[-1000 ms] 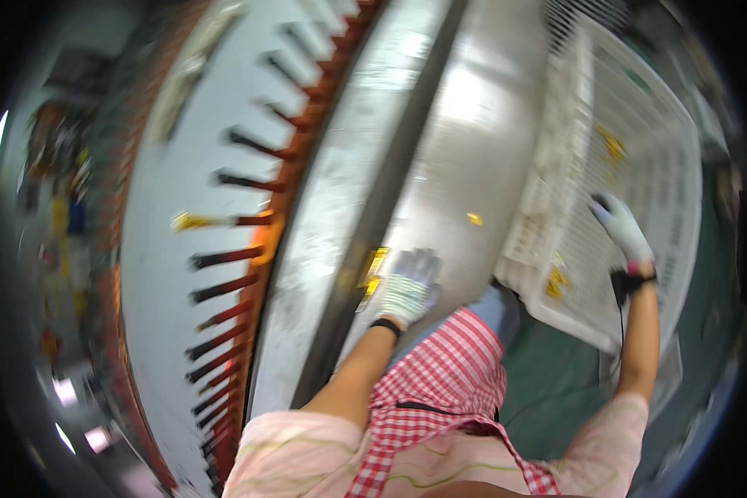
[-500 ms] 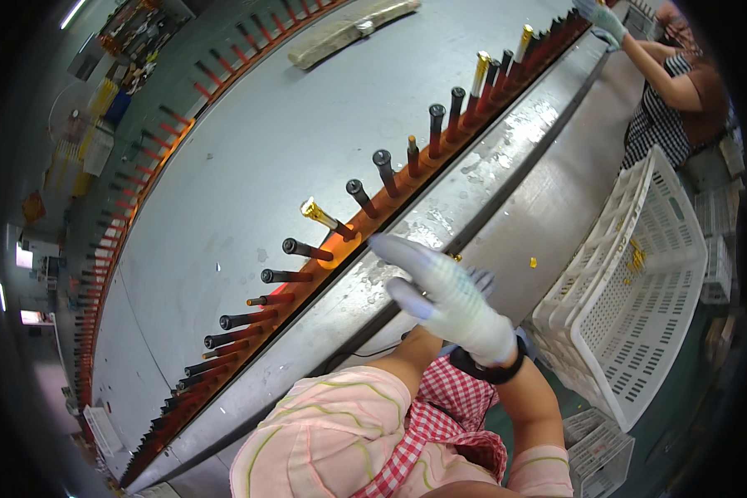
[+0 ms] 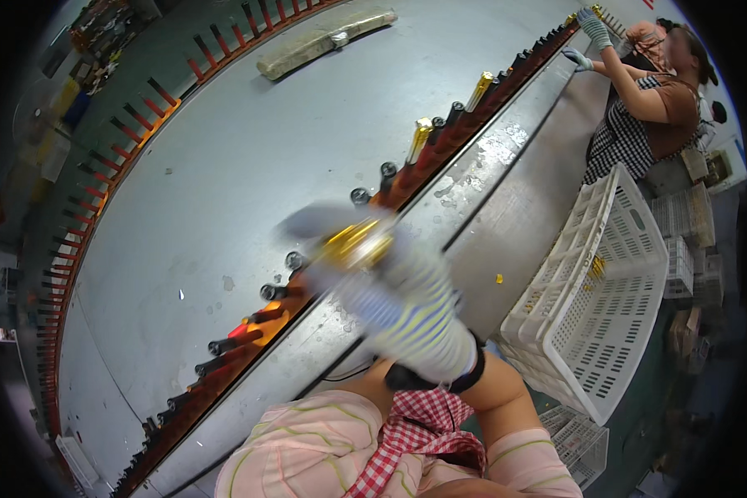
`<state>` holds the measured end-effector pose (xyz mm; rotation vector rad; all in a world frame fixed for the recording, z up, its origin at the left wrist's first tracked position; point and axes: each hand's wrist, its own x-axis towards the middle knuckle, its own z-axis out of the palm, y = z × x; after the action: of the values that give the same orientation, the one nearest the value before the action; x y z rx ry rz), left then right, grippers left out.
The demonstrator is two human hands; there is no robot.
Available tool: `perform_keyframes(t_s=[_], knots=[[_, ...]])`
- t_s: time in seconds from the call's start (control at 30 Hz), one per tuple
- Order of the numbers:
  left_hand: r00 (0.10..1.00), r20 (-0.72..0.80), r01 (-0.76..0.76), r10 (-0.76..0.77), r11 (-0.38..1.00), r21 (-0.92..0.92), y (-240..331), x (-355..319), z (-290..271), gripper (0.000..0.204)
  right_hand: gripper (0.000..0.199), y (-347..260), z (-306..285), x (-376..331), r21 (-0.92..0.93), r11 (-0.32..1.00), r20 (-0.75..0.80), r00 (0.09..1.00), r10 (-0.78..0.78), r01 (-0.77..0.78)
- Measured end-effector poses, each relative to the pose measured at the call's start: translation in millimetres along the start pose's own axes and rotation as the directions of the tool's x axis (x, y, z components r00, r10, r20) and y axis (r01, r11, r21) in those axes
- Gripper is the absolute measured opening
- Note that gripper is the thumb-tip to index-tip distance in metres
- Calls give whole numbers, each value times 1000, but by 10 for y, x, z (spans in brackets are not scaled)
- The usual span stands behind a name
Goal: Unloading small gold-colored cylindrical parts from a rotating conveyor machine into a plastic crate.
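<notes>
My right hand (image 3: 411, 303), in a striped glove with a dark band at the wrist, is stretched over the line of upright spindles and blurred by motion. Its fingers appear closed round several shiny gold tubes (image 3: 357, 245). My left forearm (image 3: 372, 383) passes underneath the right wrist; the left hand cannot be made out behind the right. Black-topped spindles (image 3: 278, 291) stand in an orange rail on both sides of the hand. Farther along, one gold tube (image 3: 419, 141) sits on a spindle, and another gold tube (image 3: 479, 91) stands beyond it.
A white perforated basket (image 3: 610, 328) stands at the right with small gold bits inside. A yellow bit (image 3: 499, 279) lies on the metal ledge (image 3: 473, 187). A co-worker (image 3: 647, 108) handles the line at the far right. A wrapped bar (image 3: 328, 43) lies on the grey table.
My right hand has swung left over the line, and gold tubes now show within it. The spindles, with their gold tubes, have shifted down and left in the view, which itself has turned somewhat.
</notes>
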<state>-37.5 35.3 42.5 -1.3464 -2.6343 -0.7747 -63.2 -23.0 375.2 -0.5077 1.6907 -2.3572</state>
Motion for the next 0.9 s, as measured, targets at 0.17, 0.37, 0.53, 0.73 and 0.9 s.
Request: perform_keyframes(t_s=[0.17, 0.37, 0.53, 0.73, 0.9], knots=[[999, 47, 26, -26, 1000, 4, 1, -10, 89, 52, 23, 577, -700, 222, -83, 963, -515, 816, -260, 254], [992, 121, 26, -27, 1000, 8, 24, -46, 197, 51, 27, 890, -582, 458, -109, 992, -340, 940, 18, -58], [985, 162, 59, -62, 998, 26, 2, -84, 255, 50, 28, 502, -506, 285, -113, 913, -295, 864, -409, 393], [971, 216, 90, -101, 994, 60, 22, -154, 262, 49, 22, 667, -1038, 461, -142, 946, -648, 695, -312, 292], [954, 280, 85, -108, 992, 95, 40, -246, 294, 48, 27, 928, -828, 647, -450, 885, -323, 904, -282, 116]])
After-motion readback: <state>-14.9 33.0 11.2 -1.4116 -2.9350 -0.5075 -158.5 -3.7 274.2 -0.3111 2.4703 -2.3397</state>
